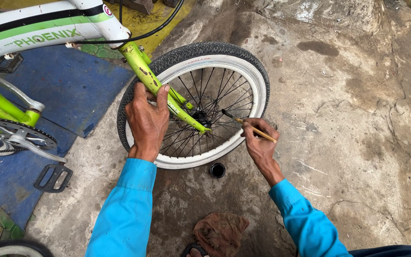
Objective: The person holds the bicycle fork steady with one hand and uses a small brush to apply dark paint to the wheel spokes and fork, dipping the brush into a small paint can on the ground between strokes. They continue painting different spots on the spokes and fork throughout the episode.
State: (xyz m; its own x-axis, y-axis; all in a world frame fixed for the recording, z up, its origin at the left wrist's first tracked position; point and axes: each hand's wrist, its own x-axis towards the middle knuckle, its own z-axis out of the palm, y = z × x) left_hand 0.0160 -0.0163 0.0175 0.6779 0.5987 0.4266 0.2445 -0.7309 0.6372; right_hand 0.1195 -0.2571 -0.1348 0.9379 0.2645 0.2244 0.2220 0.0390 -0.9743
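A small bicycle with a white and green frame stands on the ground. My left hand [147,119] grips its lime green front fork [141,70] just above the wheel. The front wheel [249,71] has a black tyre with a white sidewall and thin spokes. My right hand [259,143] holds a thin wooden paintbrush [248,124], its dark tip pointing in among the spokes near the hub [200,116]. Both arms wear bright blue sleeves.
A small round pot of black paint [218,170] sits on the ground below the wheel. A brown rag [220,232] lies near my feet. Left are a blue mat [67,81], the chainring and crank [20,135] with a black pedal [53,177]. Rough concrete spreads right.
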